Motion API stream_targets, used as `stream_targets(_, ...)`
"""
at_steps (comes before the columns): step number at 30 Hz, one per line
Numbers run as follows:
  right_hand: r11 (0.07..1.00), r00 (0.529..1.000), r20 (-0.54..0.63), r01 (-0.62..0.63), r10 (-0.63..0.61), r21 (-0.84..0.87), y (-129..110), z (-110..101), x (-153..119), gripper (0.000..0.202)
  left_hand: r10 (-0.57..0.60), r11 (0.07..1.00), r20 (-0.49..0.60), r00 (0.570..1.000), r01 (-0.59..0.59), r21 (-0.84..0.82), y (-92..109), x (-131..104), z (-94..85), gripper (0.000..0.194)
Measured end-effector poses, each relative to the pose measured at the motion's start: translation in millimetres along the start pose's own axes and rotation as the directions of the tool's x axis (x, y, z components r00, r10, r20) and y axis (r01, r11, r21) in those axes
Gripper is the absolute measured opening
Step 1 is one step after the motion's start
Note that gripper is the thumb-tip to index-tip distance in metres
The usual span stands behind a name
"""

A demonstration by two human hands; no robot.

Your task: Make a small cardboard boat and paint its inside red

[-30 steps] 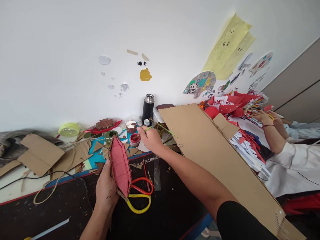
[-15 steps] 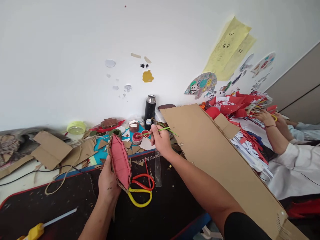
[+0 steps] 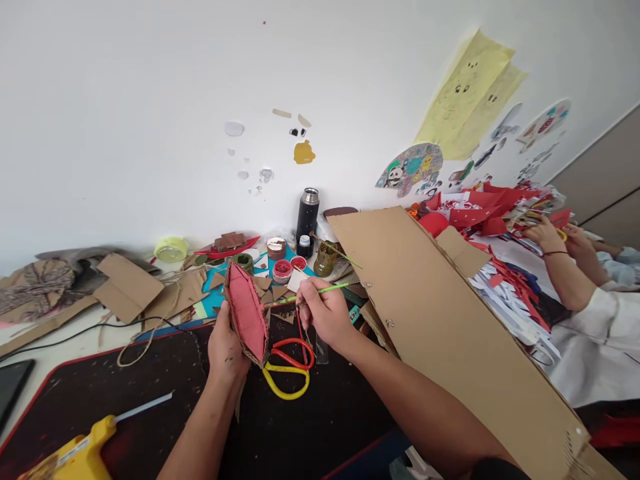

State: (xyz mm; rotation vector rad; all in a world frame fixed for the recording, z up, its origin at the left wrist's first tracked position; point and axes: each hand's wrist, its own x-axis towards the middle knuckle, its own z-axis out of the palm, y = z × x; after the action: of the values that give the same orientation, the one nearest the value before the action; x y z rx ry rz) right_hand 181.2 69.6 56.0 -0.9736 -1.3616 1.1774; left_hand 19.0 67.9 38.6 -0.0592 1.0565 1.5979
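Observation:
My left hand [image 3: 227, 350] is closed round a small boat-shaped cardboard piece [image 3: 247, 310], its inside painted pink and its rim bare corrugated board. In my right hand [image 3: 325, 313] a green paintbrush [image 3: 334, 288] is pinched, its tip pointing left towards the boat's right side. Whether the bristles touch the cardboard I cannot tell. Just behind stand an open jar of pink paint [image 3: 283, 270] and a second jar of red paint [image 3: 299, 263]. Scissors with red and yellow handles [image 3: 287, 381] lie below the boat, blades hidden.
A large cardboard sheet [image 3: 430, 320] slopes along my right. A yellow glue gun [image 3: 83, 453] lies at the lower left of the black mat. A black flask [image 3: 308, 213] stands by the wall, among cardboard scraps [image 3: 129, 287]. At the right, another person's hands [image 3: 547, 235] handle paper.
My right hand has come from over the paint jars down and nearer, bringing the brush beside the boat. The view has shifted slightly; my left hand still holds the boat.

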Motion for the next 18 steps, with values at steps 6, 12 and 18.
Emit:
stream_targets(6,1.000,1.000,-0.014,0.021,-0.021,-0.020,2,3,2,0.063,-0.006,1.000,-0.008,1.000,0.006,0.026,-2,2,-1.7,0.037)
stream_targets(12,1.000,1.000,-0.008,0.020,-0.020,-0.004,6,2,-4,0.063,0.027,0.999,-0.023,0.999,-0.026,0.028,-6,10,-7.8,0.036)
stream_targets(18,0.999,0.999,-0.032,0.023,-0.022,0.024,1,2,0,0.062,0.034,0.998,0.023,0.999,-0.035,0.044,-9,17,-13.9,0.036)
